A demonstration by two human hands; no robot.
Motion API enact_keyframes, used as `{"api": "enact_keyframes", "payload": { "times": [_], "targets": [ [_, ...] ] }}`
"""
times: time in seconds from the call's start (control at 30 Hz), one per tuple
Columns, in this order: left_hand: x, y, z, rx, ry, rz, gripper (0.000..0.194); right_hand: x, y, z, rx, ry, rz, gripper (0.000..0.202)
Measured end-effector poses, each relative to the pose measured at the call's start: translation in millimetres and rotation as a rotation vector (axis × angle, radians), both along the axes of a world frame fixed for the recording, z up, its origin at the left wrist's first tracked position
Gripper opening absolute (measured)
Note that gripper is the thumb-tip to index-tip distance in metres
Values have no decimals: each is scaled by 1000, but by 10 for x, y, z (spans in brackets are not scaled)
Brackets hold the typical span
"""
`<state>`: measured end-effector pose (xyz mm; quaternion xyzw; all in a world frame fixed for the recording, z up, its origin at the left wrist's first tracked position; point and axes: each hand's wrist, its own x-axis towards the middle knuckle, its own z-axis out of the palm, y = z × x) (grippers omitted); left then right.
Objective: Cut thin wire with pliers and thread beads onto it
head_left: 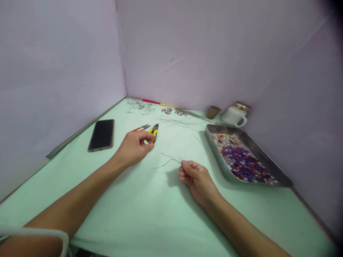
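My right hand (197, 180) pinches the twisted end of a thin wire (171, 160) between thumb and forefinger. Two or more loose strands fan out leftward from that pinch, and a tiny pale spot shows at the fingertips. My left hand (136, 146) hovers over the table with its fingers bent and a gap between thumb and forefinger. Just beyond it are pliers (155, 129) with yellow-and-black handles, partly covered by the fingers; whether they touch is unclear. Thread snips (142, 127) with orange handles lie behind the same hand.
A metal tray (218, 153) of mixed beads (242, 160) stands at right. Behind it are a white mug (233, 115) and a brown cup (213, 112). Loose wires (182, 122), beaded pieces (166, 111) and wire scraps (140, 106) lie at the back; a phone (101, 135) at left.
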<state>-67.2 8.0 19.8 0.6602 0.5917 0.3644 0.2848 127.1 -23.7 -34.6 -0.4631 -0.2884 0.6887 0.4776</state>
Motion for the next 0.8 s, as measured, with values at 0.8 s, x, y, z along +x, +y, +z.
{"api": "enact_keyframes", "payload": {
  "times": [0.8],
  "targets": [
    [116, -175, 19, -115, 169, -485, 19, -65, -135, 23, 29, -35, 443, 24]
  ]
}}
